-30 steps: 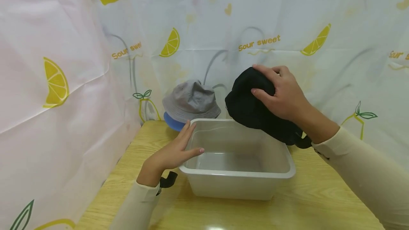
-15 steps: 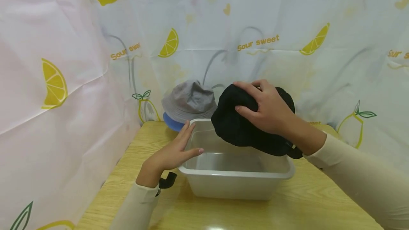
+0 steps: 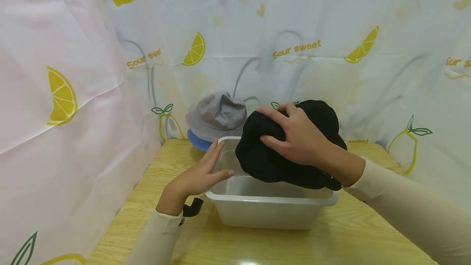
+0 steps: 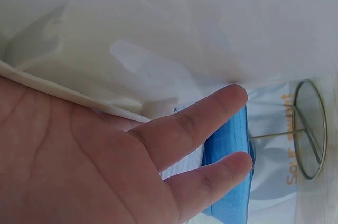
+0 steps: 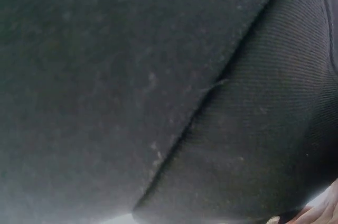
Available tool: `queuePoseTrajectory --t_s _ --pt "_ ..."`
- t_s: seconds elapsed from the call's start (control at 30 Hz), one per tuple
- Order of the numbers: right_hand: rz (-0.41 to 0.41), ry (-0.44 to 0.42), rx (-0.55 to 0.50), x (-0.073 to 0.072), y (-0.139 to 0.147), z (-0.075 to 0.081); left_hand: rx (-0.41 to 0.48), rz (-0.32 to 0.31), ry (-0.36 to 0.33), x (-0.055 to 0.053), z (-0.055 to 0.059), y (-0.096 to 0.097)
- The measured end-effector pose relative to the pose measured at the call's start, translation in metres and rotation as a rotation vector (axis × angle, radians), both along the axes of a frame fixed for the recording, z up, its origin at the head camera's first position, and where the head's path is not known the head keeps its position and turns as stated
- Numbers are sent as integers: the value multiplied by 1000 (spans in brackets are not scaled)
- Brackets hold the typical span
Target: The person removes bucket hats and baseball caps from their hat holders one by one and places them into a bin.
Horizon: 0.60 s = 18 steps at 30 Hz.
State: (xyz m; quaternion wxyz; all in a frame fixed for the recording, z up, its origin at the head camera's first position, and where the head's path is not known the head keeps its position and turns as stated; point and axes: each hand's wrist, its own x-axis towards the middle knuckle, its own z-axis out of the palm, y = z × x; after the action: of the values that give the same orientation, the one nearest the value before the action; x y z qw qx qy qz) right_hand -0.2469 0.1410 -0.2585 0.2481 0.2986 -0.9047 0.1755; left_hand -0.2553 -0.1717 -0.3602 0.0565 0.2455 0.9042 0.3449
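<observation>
My right hand grips a black hat, thumb and fingers pinching its crown from above. The hat is tilted over the mouth of a whitish plastic bin, hiding much of its right inside. Black cloth with a seam and rows of stitching fills the right wrist view. At the bin's left rim rests my left hand, its fingers straight and thumb spread over the edge. In the left wrist view the left palm lies along the bin's wall.
Behind the bin's left corner sits a grey bucket hat above a blue hat. A thin metal stand with a round base shows beside the blue one. Lemon-printed cloth closes off the back and left of the wooden table.
My right hand has carried the black hat left and down, from the bin's back right to over its opening. The left hand has stayed on the rim.
</observation>
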Motion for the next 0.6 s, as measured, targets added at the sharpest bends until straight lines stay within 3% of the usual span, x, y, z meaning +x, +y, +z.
queuePoseTrajectory --t_s 0.6 --pt "100 -80 105 -7 -23 -21 38 -6 2 1 0 0"
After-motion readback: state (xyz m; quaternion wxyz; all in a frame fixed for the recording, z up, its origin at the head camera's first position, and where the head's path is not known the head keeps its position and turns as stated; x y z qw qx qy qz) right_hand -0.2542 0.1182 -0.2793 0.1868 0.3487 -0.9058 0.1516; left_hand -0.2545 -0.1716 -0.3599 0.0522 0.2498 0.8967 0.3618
